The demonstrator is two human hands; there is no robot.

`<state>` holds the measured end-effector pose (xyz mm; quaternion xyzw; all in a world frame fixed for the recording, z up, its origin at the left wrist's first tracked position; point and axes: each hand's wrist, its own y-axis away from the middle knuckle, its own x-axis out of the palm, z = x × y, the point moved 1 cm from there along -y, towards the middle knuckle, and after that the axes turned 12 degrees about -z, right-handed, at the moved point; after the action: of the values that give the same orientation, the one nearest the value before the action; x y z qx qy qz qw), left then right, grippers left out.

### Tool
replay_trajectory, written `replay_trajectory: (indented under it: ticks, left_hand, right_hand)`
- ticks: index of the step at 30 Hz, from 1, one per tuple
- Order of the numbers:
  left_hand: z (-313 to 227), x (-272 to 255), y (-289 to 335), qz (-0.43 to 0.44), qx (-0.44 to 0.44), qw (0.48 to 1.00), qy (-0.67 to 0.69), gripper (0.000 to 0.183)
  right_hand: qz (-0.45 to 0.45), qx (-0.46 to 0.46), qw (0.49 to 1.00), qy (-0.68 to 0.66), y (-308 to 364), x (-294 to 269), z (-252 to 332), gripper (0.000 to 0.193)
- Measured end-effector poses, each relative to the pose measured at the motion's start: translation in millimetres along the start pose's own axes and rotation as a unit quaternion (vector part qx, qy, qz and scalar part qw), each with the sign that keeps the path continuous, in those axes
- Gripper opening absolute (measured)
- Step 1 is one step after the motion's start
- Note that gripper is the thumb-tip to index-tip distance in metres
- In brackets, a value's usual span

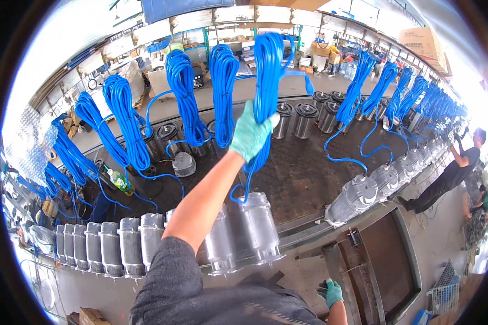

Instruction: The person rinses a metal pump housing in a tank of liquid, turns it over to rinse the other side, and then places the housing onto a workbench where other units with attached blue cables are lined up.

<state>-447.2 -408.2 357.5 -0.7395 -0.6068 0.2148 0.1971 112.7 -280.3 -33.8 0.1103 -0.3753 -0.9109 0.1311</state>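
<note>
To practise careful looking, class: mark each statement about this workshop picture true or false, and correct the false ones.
1. The left hand grips a hanging blue cable coil. True.
2. Both hands are bare. False: both wear green gloves.
3. The right hand holds a cable coil. False: it is low down, away from the coils.
4. Silver metal cylinders stand in a row beneath the coils. True.
5. A green bottle lies among the cables at left. True.
</note>
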Motion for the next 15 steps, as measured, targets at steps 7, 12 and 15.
replay_trajectory:
  ticks: [7, 12, 15]
  left_hand:
    - [-5.5, 19.1, -63.6, -0.011, -0.092, 0.984, 0.150, 0.036]
    - [25.4, 2.1, -62.6, -0.075, 0.006, 0.983, -0.168, 0.052]
    - [18.8, -10.9, -44.1, -0.095, -0.020, 0.959, -0.266, 0.060]
  right_hand:
    - [-0.046, -0.001, 0.998, -0.037, -4.7, -40.0, -14.4, 0.027]
    - [-0.051, 0.003, 0.998, -0.045, -14.1, -61.3, -18.5, 0.028]
    - [-0.058, 0.005, 0.998, -0.038, -13.7, -68.9, -10.7, 0.028]
